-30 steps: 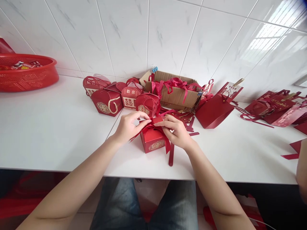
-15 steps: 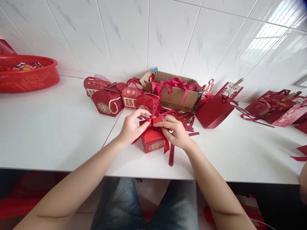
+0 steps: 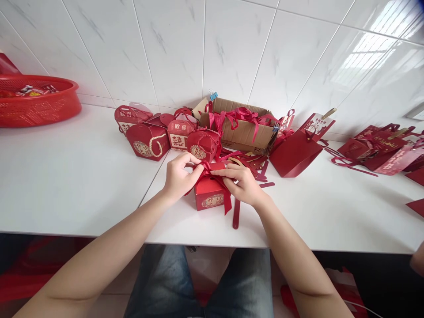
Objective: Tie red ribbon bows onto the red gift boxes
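Observation:
A small red gift box [image 3: 209, 194] with a round gold emblem on its front stands on the white table between my hands. Red satin ribbon [image 3: 228, 201] lies over its top, gathered in a bow, with one tail hanging down the right front corner. My left hand [image 3: 182, 176] pinches the ribbon at the bow's left side, thumb against fingers. From the right, my right hand [image 3: 241, 181] has its fingertips closed on the ribbon by the bow's middle. The knot itself is partly covered by my fingers.
Several finished red boxes [image 3: 149, 141] stand behind on the left. A cardboard box [image 3: 247, 138] of ribbons is against the tiled wall, with loose strips before it. One red strip [image 3: 236, 214] lies nearby. Red bags [image 3: 296, 152] stand right; a red basket [image 3: 39, 108] sits far left.
My left hand has shifted slightly left and down with the ribbon, drawing it out from the bow's middle. My right hand has stayed almost in place.

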Available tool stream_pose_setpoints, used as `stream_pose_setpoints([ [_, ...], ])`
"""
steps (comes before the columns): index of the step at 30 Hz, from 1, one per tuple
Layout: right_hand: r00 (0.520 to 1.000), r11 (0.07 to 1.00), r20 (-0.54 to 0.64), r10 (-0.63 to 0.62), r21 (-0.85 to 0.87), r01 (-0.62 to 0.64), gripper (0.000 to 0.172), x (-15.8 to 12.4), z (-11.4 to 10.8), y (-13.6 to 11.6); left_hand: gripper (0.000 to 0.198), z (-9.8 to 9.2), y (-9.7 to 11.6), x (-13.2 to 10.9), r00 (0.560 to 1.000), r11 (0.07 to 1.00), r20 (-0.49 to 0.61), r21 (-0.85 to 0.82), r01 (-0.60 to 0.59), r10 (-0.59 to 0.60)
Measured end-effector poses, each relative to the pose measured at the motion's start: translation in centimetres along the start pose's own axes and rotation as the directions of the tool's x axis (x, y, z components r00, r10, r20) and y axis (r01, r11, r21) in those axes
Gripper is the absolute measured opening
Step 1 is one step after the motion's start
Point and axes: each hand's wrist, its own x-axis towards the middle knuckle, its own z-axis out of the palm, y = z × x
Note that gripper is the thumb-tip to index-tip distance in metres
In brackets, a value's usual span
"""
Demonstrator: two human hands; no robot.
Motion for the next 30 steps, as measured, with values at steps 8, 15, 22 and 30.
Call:
stream_pose_setpoints([
  [8, 0.999, 0.999, 0.019, 0.050, 0.019, -0.051, 0.044, 0.0, -0.1, -0.1, 0.008, 0.0, 0.1, 0.1, 0.998, 0.998, -0.033, 0.045, -0.054, 0.055],
  [15, 1.000, 0.999, 0.008, 0.030, 0.037, -0.030, 0.044, 0.1, -0.1, -0.1, 0.007, -0.1, -0.1, 0.1, 0.998, 0.997, -0.043, 0.054, -0.048, 0.050],
  [22, 0.999, 0.999, 0.030, 0.023, 0.027, -0.023, 0.044, 0.2, -0.1, 0.1, 0.007, 0.2, -0.7, 0.3, 0.983, 0.990, -0.116, 0.055, -0.133, 0.139],
  [30, 0.999, 0.999, 0.044, 0.015, 0.040, -0.017, 0.044, 0.2, -0.2, 0.0, 0.007, 0.2, -0.8, 0.3, 0.989, 0.995, -0.112, 0.037, -0.094, 0.098],
])
